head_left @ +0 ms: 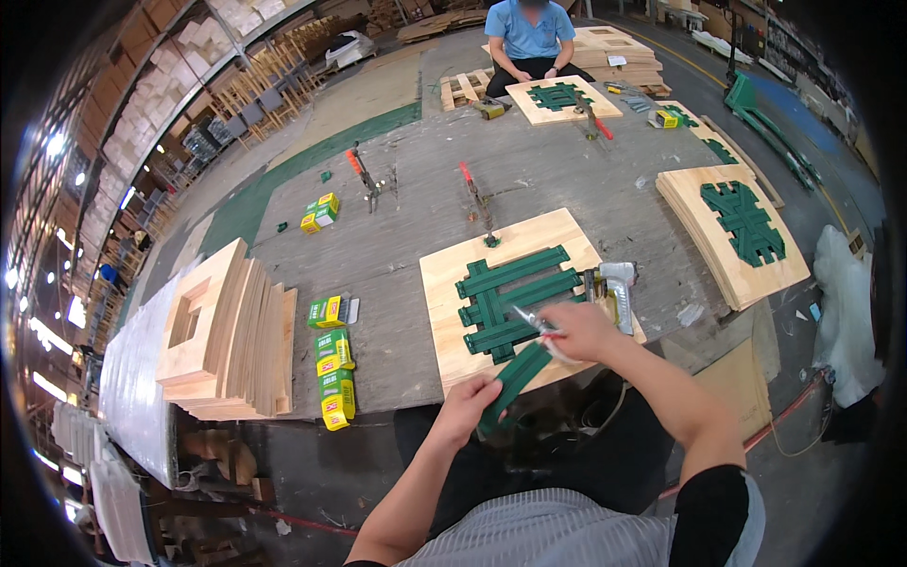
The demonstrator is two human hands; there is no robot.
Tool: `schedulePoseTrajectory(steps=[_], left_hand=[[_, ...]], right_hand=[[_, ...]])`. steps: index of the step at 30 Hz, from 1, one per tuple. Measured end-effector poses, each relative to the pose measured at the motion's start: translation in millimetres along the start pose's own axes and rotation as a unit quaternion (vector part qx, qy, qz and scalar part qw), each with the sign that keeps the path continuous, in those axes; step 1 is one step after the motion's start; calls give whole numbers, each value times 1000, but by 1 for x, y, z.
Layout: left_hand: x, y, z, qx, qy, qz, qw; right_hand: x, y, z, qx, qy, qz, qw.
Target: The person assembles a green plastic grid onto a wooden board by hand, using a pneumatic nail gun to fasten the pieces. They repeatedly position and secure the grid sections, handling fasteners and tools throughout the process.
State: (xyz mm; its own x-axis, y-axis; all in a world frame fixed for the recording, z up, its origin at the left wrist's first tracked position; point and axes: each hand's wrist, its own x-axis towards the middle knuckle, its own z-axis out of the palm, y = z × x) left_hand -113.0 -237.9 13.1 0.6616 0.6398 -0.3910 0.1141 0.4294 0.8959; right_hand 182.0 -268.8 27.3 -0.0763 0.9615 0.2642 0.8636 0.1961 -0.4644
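Note:
My left hand grips a green webbing strap near its lower end, at the table's near edge. Closed round a pair of scissors, my right hand is just above the strap's other end. The blades point up and left, partly blurred. Beneath them lies a square plywood panel with green straps interlaced and fixed across its opening. A silver staple gun rests at the panel's right edge, beside my right hand.
Plywood frames are stacked at left, beside yellow-green boxes. Finished-looking strapped panels are piled at right. Toggle clamps stand on the grey table. Across it a person in blue sits behind another panel.

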Motion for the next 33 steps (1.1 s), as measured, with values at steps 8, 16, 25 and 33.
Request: schedulePoseTrajectory(steps=[8,16,25,33], left_hand=[[-25,-73,5,-188,109,-118,969],[-11,-82,7,-313,123,-127,933],[9,-78,17,-296,238,-94,920],[4,-72,11,-290,261,-98,916]], right_hand=[[-94,131,-62,-145,270,382,872],[-65,113,-34,45,153,413,897],[-45,101,-8,-74,134,359,921],[-55,156,-54,-136,155,386,899]])
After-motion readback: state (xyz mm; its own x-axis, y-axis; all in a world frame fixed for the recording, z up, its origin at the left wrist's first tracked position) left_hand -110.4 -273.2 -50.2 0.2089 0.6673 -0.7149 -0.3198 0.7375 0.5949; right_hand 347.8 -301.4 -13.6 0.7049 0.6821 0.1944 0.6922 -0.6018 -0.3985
